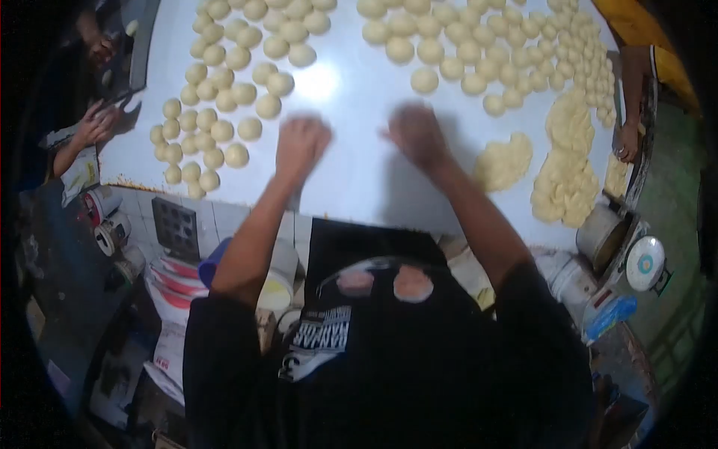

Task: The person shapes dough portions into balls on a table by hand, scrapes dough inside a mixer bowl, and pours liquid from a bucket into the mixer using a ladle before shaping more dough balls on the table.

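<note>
My left hand (pixel 303 142) is over the white tabletop (pixel 348 168), its fingers curled down and blurred by motion. Close to its left lie round dough balls (pixel 249 129) in loose rows. My right hand (pixel 417 135) is also blurred and curled toward the surface, with the thumb sticking out to the left. Whatever lies under either palm is hidden. Right of my right forearm is a flat piece of dough (pixel 504 162), and beyond it a larger lumpy dough mass (pixel 566 187). More dough balls (pixel 424 81) spread out behind my right hand.
Another person's hands (pixel 97 123) are at the left table edge; another person's hand (pixel 627 142) rests at the right edge. Smaller dough pieces (pixel 591 71) crowd the far right. Below the table are a dark mould pan (pixel 176 227), buckets, a metal pot (pixel 600 233) and a lid (pixel 645 262).
</note>
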Available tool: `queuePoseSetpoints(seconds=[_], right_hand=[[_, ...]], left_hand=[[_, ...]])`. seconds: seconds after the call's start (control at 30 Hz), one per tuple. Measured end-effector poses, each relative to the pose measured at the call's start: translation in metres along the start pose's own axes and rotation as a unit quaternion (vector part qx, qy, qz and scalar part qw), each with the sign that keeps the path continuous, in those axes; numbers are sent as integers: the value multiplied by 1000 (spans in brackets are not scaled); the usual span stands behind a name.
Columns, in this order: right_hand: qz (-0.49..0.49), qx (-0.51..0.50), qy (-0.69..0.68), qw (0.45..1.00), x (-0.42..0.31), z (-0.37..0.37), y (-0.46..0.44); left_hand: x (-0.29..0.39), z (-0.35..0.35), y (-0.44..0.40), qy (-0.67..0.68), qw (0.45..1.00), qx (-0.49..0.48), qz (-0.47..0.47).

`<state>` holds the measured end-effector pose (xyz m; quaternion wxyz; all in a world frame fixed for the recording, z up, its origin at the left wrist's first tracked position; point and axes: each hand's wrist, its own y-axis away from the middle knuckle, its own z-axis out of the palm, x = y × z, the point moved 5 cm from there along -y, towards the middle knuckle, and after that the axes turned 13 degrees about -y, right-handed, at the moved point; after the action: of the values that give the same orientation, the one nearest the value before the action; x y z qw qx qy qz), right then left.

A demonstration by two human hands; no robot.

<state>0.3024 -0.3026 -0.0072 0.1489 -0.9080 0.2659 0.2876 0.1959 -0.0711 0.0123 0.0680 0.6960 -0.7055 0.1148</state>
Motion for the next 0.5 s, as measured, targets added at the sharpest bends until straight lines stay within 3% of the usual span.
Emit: queuePoseSetpoints(seconds=[0.03, 0.07, 0.13, 0.17, 0.2, 0.27, 0.3, 0.33, 0.4, 0.5], right_hand=[[62, 94, -141, 984, -15, -22, -27], [55, 97, -139, 984, -19, -8, -24], [59, 133, -51, 988, -35, 18, 0], [-76, 105, -33, 991, -49, 3, 17], [-84, 110, -36, 990, -35, -9, 26], [-50, 50, -37, 997, -5, -11, 38], [26, 82, -47, 995, -21, -8, 29], [85, 128, -39, 987, -22, -17, -9], [100, 97, -18, 990, -44, -2, 17], [45, 36, -50, 997, -37, -27, 50]], left_hand=[[8, -1, -14, 21, 996, 61, -58], [19, -3, -38, 35, 983, 141, -113], [44, 27, -7, 76, 991, 93, -58], [48, 16, 11, 122, 986, 111, -14], [45, 5, 26, 169, 978, 122, 29], [7, 5, 33, 98, 988, 113, 32], [9, -6, -10, -2, 993, 93, -75], [15, -5, -26, 29, 983, 132, -126], [38, -1, -16, 84, 985, 82, -126], [20, 4, 35, 121, 991, 60, 20]])
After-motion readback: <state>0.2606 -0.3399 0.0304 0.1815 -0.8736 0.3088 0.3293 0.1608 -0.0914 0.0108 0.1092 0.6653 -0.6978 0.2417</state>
